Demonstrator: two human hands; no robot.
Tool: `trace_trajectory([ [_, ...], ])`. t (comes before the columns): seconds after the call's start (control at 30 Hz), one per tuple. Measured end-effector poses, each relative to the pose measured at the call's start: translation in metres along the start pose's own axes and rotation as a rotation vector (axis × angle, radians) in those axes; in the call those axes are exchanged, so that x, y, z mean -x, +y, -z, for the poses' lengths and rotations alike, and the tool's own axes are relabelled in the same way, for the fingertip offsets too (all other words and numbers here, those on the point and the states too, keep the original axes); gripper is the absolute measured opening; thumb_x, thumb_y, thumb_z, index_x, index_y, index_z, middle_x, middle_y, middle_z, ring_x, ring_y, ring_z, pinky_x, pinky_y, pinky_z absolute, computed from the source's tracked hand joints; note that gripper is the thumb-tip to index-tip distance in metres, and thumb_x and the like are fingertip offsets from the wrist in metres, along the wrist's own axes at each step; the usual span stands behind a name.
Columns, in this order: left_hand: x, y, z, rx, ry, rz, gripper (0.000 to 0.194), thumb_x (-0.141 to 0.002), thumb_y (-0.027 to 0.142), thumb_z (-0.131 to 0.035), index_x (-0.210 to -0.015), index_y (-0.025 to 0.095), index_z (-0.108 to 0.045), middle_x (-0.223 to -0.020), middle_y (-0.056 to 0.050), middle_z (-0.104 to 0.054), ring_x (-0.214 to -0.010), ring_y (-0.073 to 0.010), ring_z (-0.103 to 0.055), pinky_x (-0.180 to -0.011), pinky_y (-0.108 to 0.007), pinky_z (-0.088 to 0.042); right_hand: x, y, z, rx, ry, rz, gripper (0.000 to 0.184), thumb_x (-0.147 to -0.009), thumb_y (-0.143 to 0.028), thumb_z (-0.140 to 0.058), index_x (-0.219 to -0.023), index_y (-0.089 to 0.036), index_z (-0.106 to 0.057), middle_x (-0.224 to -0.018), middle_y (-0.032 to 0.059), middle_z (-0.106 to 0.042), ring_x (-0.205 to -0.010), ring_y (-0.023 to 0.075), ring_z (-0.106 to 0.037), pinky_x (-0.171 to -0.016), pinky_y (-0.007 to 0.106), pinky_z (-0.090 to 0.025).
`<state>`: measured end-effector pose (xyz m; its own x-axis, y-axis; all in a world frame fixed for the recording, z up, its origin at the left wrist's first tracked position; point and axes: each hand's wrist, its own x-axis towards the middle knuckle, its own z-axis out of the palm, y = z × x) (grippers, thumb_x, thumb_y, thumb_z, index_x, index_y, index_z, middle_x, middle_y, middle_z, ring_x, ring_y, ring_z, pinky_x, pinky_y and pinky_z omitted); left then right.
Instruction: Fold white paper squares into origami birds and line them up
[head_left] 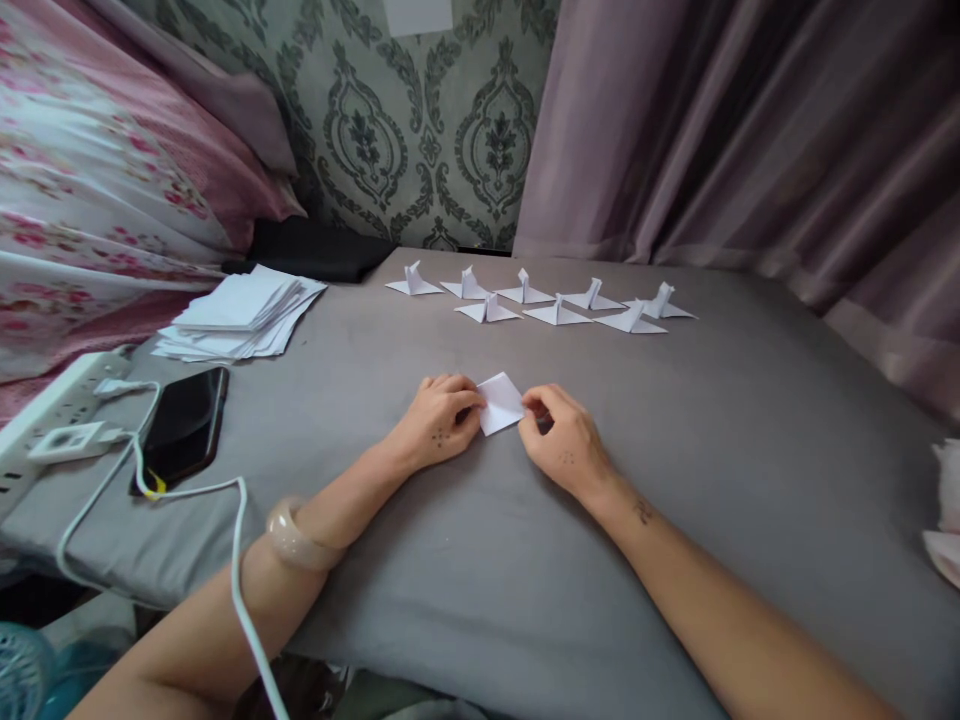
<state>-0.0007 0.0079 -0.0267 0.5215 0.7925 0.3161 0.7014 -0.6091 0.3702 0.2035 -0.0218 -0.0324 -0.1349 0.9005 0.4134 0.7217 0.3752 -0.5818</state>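
Note:
Between my two hands is a small folded square of white paper (500,402), turned so that a corner points away from me. My left hand (446,418) pinches its left corner between thumb and fingers. At the right corner, my right hand (562,435) holds the paper in a pinch too. Farther back on the grey cloth stand several white folded paper birds (556,312) in two rows, their wings spread. A stack of loose white paper sheets (240,310) lies to the left, beyond my left hand.
A black phone (187,420) lies at the left beside a white power strip (52,425). A white cable (238,560) runs from there across my left forearm. A black folded cloth (322,250) lies at the back left; a purple curtain (637,130) hangs at the right.

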Motion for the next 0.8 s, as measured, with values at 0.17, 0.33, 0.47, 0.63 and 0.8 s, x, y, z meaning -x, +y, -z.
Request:
trace_trajectory([
  [0.17, -0.003, -0.003, -0.006, 0.035, 0.006, 0.008, 0.016, -0.088, 0.032, -0.061, -0.087, 0.019, -0.071, -0.1, -0.007, -0.068, -0.089, -0.0213, -0.06, -0.082, -0.037, -0.044, -0.005, 0.006, -0.004, -0.079, 0.033, -0.047, 0.013, -0.081, -0.018, -0.054, -0.092, -0.022, -0.058, -0.09, 0.004, -0.062, -0.084, 0.0183, -0.06, -0.077, 0.032, -0.049],
  [0.33, -0.002, -0.007, -0.007, -0.005, 0.013, -0.021, 0.015, -0.088, 0.032, -0.062, -0.088, 0.02, -0.07, -0.1, -0.008, -0.067, -0.089, -0.0213, -0.061, -0.082, -0.037, -0.046, -0.007, 0.009, -0.007, -0.063, -0.028, -0.078, 0.021, -0.077, -0.014, -0.052, -0.096, -0.021, -0.059, -0.091, 0.0047, -0.063, -0.081, 0.0182, -0.06, -0.076, 0.032, -0.049],
  [0.47, -0.001, -0.006, -0.006, -0.018, 0.0, -0.028, 0.017, -0.089, 0.034, -0.06, -0.093, 0.02, -0.069, -0.102, -0.008, -0.067, -0.091, -0.0215, -0.061, -0.083, -0.038, -0.046, -0.009, 0.012, -0.004, -0.12, -0.041, -0.146, 0.028, -0.072, -0.009, -0.048, -0.095, -0.02, -0.061, -0.087, 0.0041, -0.066, -0.077, 0.0163, -0.061, -0.074, 0.03, -0.049],
  [0.63, -0.001, -0.007, -0.006, -0.025, -0.009, -0.025, 0.02, -0.09, 0.036, -0.058, -0.098, 0.02, -0.067, -0.104, -0.008, -0.066, -0.092, -0.0221, -0.061, -0.084, -0.038, -0.046, -0.014, 0.01, 0.004, -0.198, -0.093, -0.227, 0.021, -0.074, -0.017, -0.052, -0.091, -0.02, -0.065, -0.077, 0.0024, -0.067, -0.067, 0.0151, -0.06, -0.069, 0.03, -0.049],
  [0.8, 0.0, -0.008, -0.008, -0.04, -0.014, -0.02, 0.022, -0.091, 0.037, -0.057, -0.102, 0.02, -0.066, -0.106, -0.009, -0.065, -0.093, -0.0224, -0.06, -0.085, -0.039, -0.045, -0.015, 0.012, 0.005, -0.269, -0.11, -0.223, 0.021, -0.073, -0.021, -0.055, -0.094, -0.021, -0.062, -0.078, 0.0015, -0.067, -0.062, 0.0133, -0.056, -0.065, 0.029, -0.047],
])
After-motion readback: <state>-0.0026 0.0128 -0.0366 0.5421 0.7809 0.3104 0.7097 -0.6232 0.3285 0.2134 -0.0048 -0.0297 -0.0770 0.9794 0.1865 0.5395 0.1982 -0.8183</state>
